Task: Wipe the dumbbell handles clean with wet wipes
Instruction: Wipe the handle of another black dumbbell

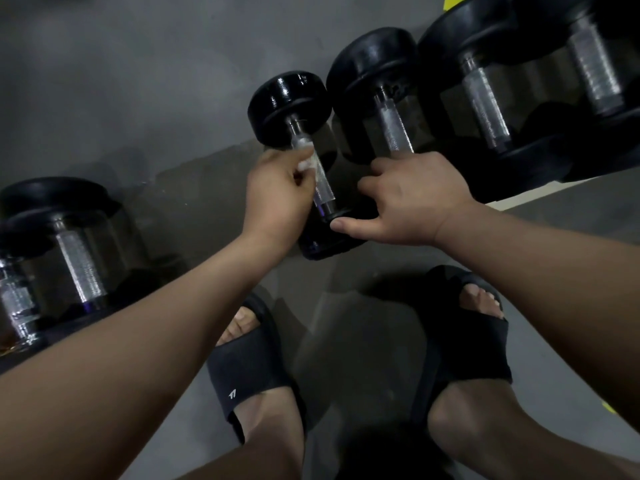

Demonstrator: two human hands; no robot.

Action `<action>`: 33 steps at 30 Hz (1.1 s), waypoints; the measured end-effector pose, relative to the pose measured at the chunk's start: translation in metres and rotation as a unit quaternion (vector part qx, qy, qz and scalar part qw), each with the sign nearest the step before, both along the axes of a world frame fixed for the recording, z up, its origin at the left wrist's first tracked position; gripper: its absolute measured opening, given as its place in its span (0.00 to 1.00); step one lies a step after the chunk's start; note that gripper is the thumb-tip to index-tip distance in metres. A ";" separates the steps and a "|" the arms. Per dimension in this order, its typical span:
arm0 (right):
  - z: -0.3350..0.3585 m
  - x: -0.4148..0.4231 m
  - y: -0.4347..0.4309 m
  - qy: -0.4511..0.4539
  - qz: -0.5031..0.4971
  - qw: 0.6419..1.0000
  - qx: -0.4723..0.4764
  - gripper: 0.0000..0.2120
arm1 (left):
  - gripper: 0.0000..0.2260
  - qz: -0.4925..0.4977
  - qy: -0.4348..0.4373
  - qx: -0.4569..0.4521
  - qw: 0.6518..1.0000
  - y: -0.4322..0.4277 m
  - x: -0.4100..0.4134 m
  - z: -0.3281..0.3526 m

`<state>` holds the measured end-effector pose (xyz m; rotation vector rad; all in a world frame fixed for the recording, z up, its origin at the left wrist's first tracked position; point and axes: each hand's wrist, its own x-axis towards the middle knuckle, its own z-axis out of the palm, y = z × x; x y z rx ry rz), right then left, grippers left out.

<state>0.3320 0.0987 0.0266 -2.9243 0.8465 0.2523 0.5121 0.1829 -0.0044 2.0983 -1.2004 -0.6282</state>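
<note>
Dumbbell handles everywhere in this spot, so going left to right. On the far left a pair of bigger dumbbells [79, 268] lies on the grey floor [121, 81] with nobody touching them. Next is the left hand [277, 192], fingers curled, pinching a scrunched white wet wipe [308, 163] against the upper part of the small dumbbell's handle [325, 190]. That dumbbell lies on the floor just ahead of the person's sandalled feet. The right hand [412, 202] is spread out and gripping nothing, with its thumb laid on the near head, and I'd guess it's just steadying it. Further right sits a row of heavier dumbbells [394, 129], side by side and untouched. My read is that they're mid-wipe on the small one, and the lower stretch of bar is bare. The next move probably calls for dragging the wipe down toward the near head and round the bar, while the other hand stops it rolling. As for containers, I can't see a wipe pack or a bin anywhere.
</note>
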 end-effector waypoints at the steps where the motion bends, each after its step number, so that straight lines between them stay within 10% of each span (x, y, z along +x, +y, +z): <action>1: 0.000 0.000 0.000 0.001 0.000 1.000 -0.001 0.42 | 0.13 -0.012 -0.004 0.004 1.000 0.003 -0.001 0.000; 19: 0.001 0.000 -0.001 0.007 0.003 1.000 -0.001 0.42 | 0.13 0.117 0.157 0.014 0.981 -0.022 0.002 -0.005; 33: 0.001 0.000 -0.001 0.005 0.015 1.000 -0.007 0.41 | 0.11 -0.166 0.131 0.102 0.972 0.009 0.017 0.003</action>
